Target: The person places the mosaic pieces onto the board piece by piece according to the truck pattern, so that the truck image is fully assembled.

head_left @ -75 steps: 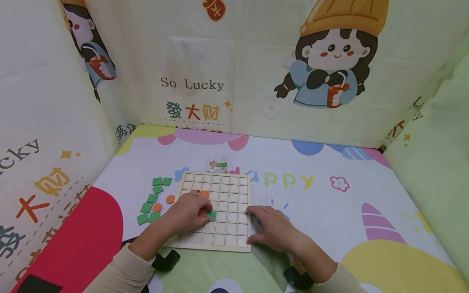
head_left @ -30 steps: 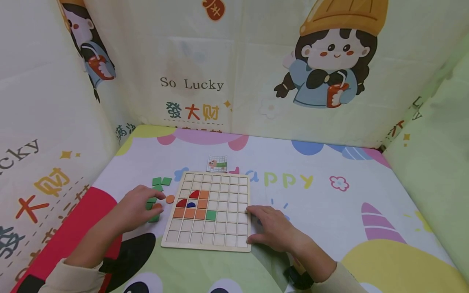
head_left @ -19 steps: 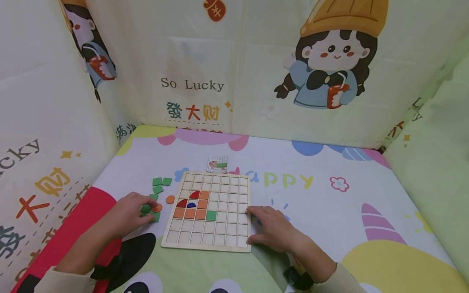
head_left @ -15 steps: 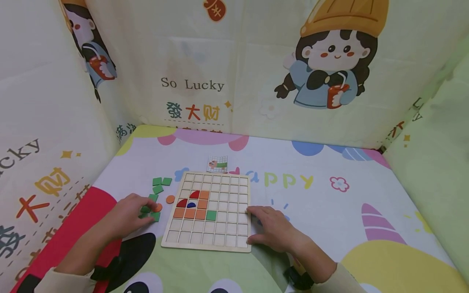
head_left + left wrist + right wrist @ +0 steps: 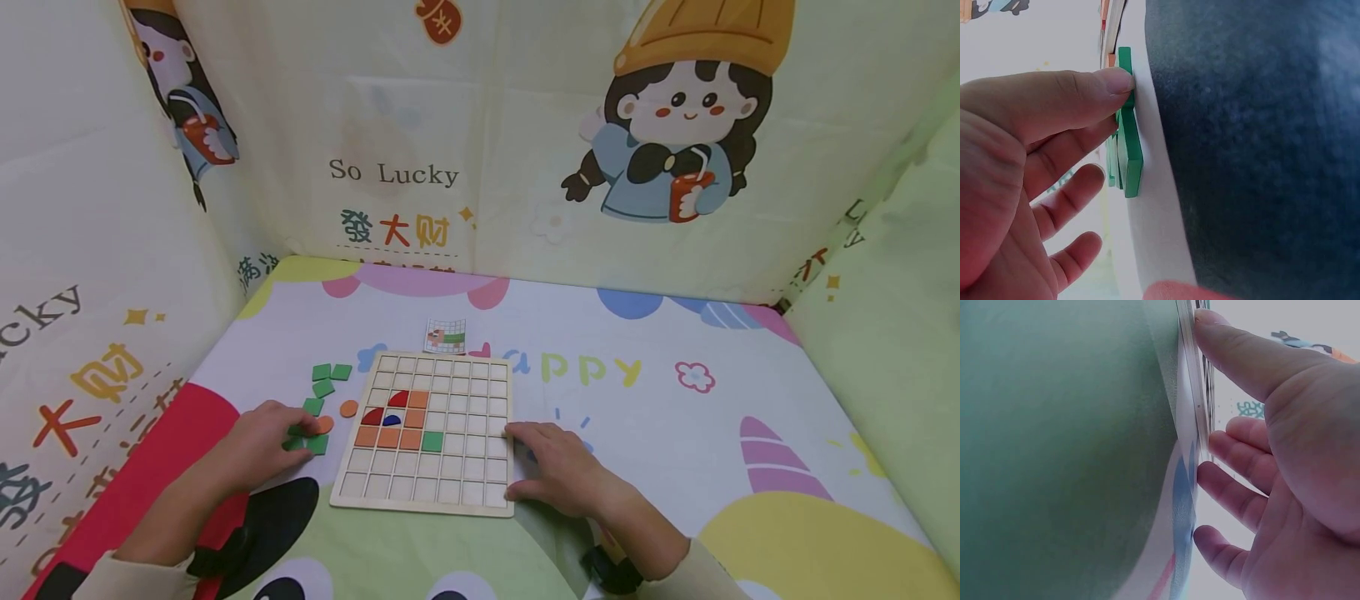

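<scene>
My left hand (image 5: 258,442) is low over loose green square tiles left of the board, its thumb and index finger pinching one green tile (image 5: 1130,150). An orange disc (image 5: 325,425) lies right by the index fingertip, and another green tile (image 5: 318,445) sits just beyond the thumb. The wooden grid board (image 5: 420,492) holds red quarter-round pieces (image 5: 372,416), a blue half-round piece (image 5: 392,420), several orange squares (image 5: 388,437) and one green square (image 5: 432,442). At the board's right edge rests my right hand (image 5: 562,467), thumb and fingers spread and touching the rim.
A small pattern card (image 5: 446,336) with a coloured grid picture lies behind the board. More green tiles (image 5: 322,372) and a second orange disc (image 5: 348,408) are to the board's left. Printed cloth (image 5: 525,250) walls in the table at the back and sides.
My left hand left the green square in the board and moved left to the loose tiles, lately shifting only slightly with small nudges to them. The right hand stayed still.
</scene>
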### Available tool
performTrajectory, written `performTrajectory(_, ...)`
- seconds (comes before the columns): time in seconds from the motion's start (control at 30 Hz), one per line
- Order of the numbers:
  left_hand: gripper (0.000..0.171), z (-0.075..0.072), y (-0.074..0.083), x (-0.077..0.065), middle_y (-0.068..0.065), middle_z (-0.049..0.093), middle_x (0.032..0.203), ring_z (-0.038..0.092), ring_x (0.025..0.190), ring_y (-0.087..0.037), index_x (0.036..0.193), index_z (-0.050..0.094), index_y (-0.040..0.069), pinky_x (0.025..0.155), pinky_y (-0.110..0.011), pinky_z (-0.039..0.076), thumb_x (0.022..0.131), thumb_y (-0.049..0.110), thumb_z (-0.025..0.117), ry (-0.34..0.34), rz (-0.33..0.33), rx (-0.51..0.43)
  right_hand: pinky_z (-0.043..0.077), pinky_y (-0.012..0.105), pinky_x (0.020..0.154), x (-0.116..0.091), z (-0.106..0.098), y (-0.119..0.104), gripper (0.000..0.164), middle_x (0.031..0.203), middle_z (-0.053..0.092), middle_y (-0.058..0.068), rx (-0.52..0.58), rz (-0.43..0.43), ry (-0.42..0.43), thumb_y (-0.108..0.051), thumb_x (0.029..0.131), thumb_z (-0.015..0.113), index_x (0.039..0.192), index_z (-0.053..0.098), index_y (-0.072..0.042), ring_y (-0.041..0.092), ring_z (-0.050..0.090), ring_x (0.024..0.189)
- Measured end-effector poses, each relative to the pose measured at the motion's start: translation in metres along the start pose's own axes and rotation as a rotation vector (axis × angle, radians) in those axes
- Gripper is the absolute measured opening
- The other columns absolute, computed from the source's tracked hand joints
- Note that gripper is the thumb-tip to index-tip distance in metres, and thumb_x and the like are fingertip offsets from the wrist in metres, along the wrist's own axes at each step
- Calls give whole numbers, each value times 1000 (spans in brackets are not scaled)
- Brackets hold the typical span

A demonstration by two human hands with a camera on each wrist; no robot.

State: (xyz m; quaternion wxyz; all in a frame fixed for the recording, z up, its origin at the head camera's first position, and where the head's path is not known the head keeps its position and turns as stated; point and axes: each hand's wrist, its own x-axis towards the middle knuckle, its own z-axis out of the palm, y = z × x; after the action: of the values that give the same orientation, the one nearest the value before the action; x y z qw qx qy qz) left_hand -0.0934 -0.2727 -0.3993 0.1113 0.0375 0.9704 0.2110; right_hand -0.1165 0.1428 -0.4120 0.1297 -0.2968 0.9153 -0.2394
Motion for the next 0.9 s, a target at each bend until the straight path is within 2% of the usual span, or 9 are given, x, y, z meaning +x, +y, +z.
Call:
performTrajectory(0.4, 50, 0, 2, 1, -11, 62, 103, 53, 103, -38, 110, 73, 4, 65, -38, 59, 65, 14, 92, -6, 7, -15, 38, 59, 101, 0, 1, 1, 75, 141, 54, 11, 7, -4, 5, -38, 81, 83, 142, 51, -9, 34, 48, 130)
performTrajectory(0.9, 48, 1, 6, 6, -12, 61, 101, 54, 100, -36, 108, 74, 6, 65, -38, 59, 65, 16, 92, 2, 26, 53, 39, 59, 100, -1, 0, 1, 74, 140, 55, 11, 1, -23, 14, -38, 81, 83, 140, 52, -7, 34, 50, 128)
